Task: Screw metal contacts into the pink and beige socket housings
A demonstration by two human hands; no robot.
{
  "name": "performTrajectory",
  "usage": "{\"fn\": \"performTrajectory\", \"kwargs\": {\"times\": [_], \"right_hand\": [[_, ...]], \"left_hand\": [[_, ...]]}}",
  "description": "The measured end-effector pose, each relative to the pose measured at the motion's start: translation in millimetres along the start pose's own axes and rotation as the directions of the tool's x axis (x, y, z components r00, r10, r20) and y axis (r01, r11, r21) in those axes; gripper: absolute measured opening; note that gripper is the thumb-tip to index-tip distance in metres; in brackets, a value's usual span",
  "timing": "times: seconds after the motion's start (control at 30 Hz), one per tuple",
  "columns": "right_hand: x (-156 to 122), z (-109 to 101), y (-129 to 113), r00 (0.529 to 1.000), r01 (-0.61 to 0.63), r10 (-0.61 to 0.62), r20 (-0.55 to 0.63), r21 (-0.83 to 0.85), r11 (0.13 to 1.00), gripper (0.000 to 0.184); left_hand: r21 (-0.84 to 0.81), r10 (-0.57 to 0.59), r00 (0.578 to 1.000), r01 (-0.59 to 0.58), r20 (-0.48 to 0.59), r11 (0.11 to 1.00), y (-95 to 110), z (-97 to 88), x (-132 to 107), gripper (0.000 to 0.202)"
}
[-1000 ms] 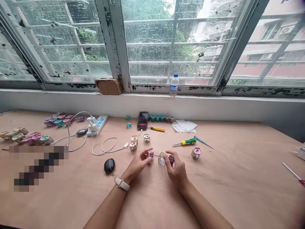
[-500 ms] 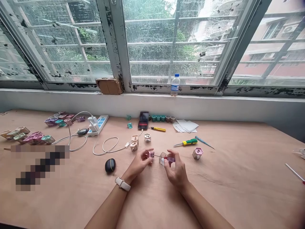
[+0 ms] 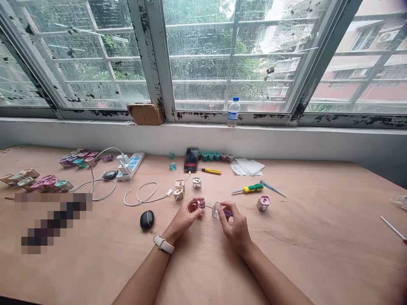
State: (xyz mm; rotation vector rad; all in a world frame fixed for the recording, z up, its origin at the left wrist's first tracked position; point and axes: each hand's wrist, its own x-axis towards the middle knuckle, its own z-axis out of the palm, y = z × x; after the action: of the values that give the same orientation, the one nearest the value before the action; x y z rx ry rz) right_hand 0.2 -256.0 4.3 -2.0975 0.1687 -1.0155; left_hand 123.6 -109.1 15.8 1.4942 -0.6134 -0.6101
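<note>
Left hand: pinching pink part, centre of table. Right hand: gripping small screwdriver, tip at the part. Advice: hold shaft in line, part pinned steady, light turns.

— Blotted out anywhere?
— Pixelated patch at far left; blurred phone farther back.
— Cut off?
— At right edge, 2 things: pale object, thin tool.
— In the hands?
— Too small to identify: pink part pinched under left hand fingertips, purple tool half covered by right hand.
</note>
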Motion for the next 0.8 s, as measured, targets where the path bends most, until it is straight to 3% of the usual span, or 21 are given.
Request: {"fn": "performTrajectory", "kwargs": {"times": [0.8], "right_hand": [[-1.9, 0.5, -1.5, 0.999, 0.026, -0.026, 0.023, -0.022, 0.999, 0.012]], "left_hand": [[0.034, 0.037, 0.999, -0.036, -0.037, 0.999, -2.8, -2.3, 1.3, 0.035]]}}
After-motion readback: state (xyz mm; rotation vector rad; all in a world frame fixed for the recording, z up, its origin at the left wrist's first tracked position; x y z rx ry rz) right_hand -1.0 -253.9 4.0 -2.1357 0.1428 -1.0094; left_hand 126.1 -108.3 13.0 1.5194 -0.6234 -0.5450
